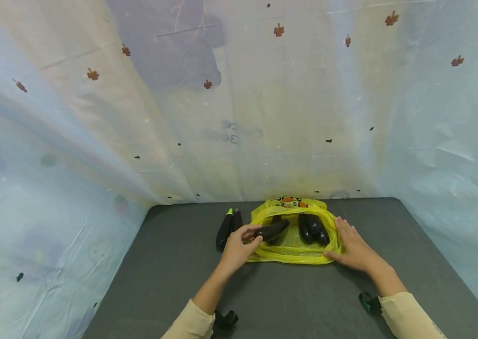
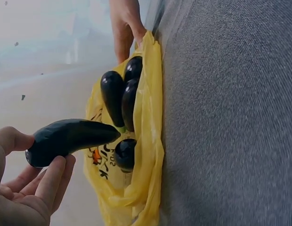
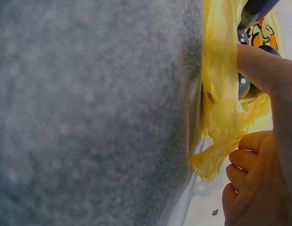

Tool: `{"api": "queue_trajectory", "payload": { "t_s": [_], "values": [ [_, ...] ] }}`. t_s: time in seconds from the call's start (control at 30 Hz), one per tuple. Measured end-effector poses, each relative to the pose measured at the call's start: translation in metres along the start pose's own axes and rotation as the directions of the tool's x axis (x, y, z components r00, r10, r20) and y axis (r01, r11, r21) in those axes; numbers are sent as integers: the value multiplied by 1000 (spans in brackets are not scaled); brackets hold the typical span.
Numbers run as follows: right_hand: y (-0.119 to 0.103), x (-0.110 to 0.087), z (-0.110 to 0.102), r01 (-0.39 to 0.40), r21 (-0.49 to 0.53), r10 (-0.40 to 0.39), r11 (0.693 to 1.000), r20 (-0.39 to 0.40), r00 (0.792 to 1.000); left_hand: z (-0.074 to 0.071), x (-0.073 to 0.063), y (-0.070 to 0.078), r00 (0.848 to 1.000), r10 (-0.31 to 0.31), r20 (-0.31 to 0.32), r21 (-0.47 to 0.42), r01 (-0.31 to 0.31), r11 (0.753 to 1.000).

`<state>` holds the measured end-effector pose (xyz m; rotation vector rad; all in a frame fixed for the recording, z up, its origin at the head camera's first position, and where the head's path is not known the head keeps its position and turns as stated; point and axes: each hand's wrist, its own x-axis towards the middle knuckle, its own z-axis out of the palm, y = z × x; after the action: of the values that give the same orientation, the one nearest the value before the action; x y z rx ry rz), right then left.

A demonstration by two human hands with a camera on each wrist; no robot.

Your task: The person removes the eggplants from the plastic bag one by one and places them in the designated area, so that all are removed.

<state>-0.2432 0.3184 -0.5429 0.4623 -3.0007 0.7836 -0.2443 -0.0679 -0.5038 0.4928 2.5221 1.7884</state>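
Observation:
My left hand [image 1: 239, 247] pinches a dark glossy eggplant [image 1: 273, 230] by its blunt end, the other end pointing right over the mouth of a yellow plastic bag [image 1: 291, 258]. In the left wrist view the thumb and fingertips hold this eggplant [image 2: 70, 136] from opposite sides. Inside the bag lie several more eggplants [image 1: 315, 226], a cluster at the right and one farther left, partly hidden. My right hand [image 1: 357, 249] touches the bag's right side with spread, nearly straight fingers. Its thumb [image 3: 256, 66] lies against the front rim.
Two more eggplants [image 1: 224, 230] lie on the dark grey table [image 1: 171, 273] left of the bag, one with a bright green stem end. A patterned plastic sheet [image 1: 239, 94] hangs behind the table and along both sides. Black straps [image 1: 226, 320] hang at both wrists.

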Motion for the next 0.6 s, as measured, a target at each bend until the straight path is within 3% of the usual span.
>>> {"api": "queue_trajectory", "payload": {
  "t_s": [0.6],
  "values": [
    [1, 0, -2, 15, -6, -15, 1000, -2, 1000, -34, -16, 6, 1000, 13, -16, 28, -12, 1000]
  ]
}}
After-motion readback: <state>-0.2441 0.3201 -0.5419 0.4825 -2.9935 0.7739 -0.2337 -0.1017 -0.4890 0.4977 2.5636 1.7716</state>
